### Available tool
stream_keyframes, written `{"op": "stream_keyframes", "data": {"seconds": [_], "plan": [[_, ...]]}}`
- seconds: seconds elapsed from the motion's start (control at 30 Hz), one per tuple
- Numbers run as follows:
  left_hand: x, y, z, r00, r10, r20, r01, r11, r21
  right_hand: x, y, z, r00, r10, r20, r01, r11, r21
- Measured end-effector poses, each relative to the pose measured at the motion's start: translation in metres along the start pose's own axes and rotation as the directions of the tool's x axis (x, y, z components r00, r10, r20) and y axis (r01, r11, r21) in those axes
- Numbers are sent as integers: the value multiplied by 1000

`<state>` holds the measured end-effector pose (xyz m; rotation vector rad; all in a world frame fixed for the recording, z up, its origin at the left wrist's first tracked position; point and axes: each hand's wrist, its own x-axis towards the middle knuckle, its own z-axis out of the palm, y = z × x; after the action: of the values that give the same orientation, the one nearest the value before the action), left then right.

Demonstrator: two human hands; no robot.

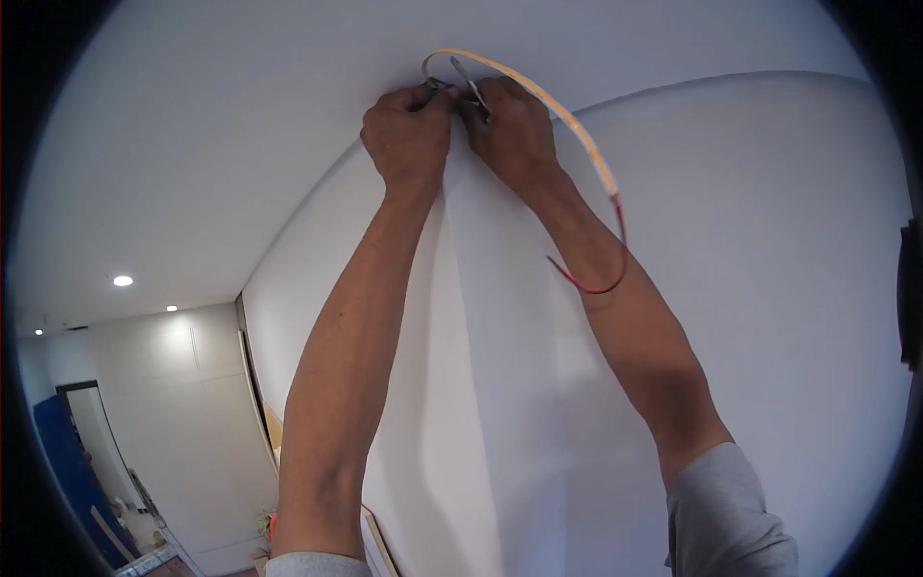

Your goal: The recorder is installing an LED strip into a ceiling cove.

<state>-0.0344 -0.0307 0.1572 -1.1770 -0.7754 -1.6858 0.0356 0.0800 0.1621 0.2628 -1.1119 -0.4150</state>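
Both arms reach up to where the ceiling meets a wall corner. An LED strip [567, 113], yellowish and flexible, arches from between my hands over the right one. Red and black wires [623, 252] trail from its far end and hang in front of my right forearm. My left hand [409, 139] is closed, its thumb and fingers pinching near the strip's near end. Beside it, almost touching, my right hand [514, 135] is closed around a thin silver metal tool [466, 77]. Its kind is hard to make out, and the fingertips are partly hidden.
The white ceiling [240, 125] borders white walls [731, 288] that meet in a vertical corner below my hands. Round ceiling lights [123, 281] glow at the left. Pale cabinet doors [183, 413] and a blue panel [72, 462] stand farther off, with a framed board [378, 543] low beside my left arm.
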Motion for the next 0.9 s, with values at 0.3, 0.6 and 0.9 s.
{"op": "stream_keyframes", "data": {"seconds": [0.3, 0.6, 0.9], "plan": [[-4, -3, -16, 998, 65, 5, -65, 998, 15, -8, 1, 13, 998, 55, 38, -52, 996, -75], [5, -8, -6, 995, 91, -27, -89, 994, 67, -18, 6, 12, 965, 222, 143, -202, 969, -140], [10, -17, 2, 984, 139, -109, -116, 974, 197, -26, 5, 12, 946, 295, 132, -278, 952, -129]]}}
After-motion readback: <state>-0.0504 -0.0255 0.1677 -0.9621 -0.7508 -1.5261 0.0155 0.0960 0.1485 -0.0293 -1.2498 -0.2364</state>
